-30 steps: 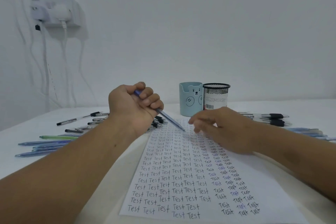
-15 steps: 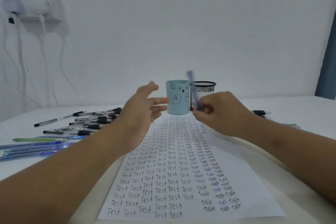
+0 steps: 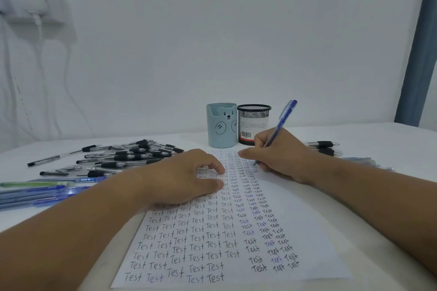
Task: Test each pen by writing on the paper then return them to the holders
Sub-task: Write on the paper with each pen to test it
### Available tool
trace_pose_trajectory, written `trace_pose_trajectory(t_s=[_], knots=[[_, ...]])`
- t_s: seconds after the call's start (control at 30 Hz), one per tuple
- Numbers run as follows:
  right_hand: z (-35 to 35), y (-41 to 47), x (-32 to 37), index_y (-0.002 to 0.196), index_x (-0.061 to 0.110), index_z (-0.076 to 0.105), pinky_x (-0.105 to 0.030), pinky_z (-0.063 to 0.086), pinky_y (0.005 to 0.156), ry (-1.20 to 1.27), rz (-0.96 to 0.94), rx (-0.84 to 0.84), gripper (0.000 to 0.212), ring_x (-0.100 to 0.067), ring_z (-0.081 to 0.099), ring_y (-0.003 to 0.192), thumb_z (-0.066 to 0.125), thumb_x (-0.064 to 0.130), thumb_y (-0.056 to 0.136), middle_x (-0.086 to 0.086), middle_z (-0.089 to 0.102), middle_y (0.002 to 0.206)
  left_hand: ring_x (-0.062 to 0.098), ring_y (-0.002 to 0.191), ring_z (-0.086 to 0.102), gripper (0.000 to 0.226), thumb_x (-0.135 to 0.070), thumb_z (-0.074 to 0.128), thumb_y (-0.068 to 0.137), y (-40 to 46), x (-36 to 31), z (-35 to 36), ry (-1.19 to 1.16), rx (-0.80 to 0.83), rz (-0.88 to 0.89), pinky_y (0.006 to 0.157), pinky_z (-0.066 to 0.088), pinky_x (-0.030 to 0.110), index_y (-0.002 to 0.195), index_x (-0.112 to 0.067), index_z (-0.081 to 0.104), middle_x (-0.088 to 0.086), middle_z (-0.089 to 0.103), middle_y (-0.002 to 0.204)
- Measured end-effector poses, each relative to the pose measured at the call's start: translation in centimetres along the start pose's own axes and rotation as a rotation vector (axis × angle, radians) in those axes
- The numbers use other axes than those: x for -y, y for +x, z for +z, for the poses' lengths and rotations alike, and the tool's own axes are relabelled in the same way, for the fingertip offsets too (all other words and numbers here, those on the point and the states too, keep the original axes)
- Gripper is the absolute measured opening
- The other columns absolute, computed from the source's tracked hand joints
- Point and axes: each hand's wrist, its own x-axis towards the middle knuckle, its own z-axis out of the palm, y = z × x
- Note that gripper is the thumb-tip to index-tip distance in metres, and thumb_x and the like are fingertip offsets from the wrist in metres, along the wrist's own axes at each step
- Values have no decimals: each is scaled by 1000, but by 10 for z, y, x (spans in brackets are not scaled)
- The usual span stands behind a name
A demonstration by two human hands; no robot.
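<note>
While the left hand (image 3: 189, 177) presses the paper (image 3: 236, 231) flat, the right hand's (image 3: 279, 156) grip pinches the blue pen (image 3: 282, 120).

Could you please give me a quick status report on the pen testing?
Right hand grips blue pen, tip at the paper. Left hand rests on the sheet. Both holders, bear holder and mesh holder, show no pens; nothing obstructing.

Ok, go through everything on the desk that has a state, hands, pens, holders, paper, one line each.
right hand: grips the blue pen, tip on the paper
blue pen: tilted, cap end up
left hand: rests on the paper, holds nothing
paper: flat, mostly filled with "Test"
bear holder: upright, no pens showing
mesh holder: upright, no pens showing
black pens: loose pile, lying flat
</note>
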Motion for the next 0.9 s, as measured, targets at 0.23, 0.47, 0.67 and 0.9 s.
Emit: trace_pose_trajectory(t_s=[0.23,0.47,0.67,0.9], knots=[[-2,0,-2,46,19,45,-20,40,48,-84,-23,39,43,-14,50,48,71,10,79,-3,58,46,-3,126,36,30,-54,58,95,-3,-1,-1,-6,13,-1,105,25,22,125,-51,55,-28,40,140],[-1,2,-4,49,18,45,-19,42,51,-96,-37,67,40,-12,51,49,70,9,79,-3,58,47,-3,127,35,30,-53,57,96,-3,-3,-1,-1,17,0,105,25,21,126,-50,54,-28,39,141],[-1,4,-6,52,16,46,-27,47,63,-124,-63,70,37,-14,56,55,71,10,79,-3,58,49,-2,131,34,29,-54,57,96,-3,-2,-1,-5,25,-6,108,25,23,125,-52,54,-28,38,143],[-1,5,-7,50,17,42,-19,41,50,-81,-63,81,41,-12,54,49,69,7,79,-3,54,46,-4,130,34,29,-55,57,96,-2,-1,0,-3,21,-5,108,25,22,124,-52,54,-30,39,141]])
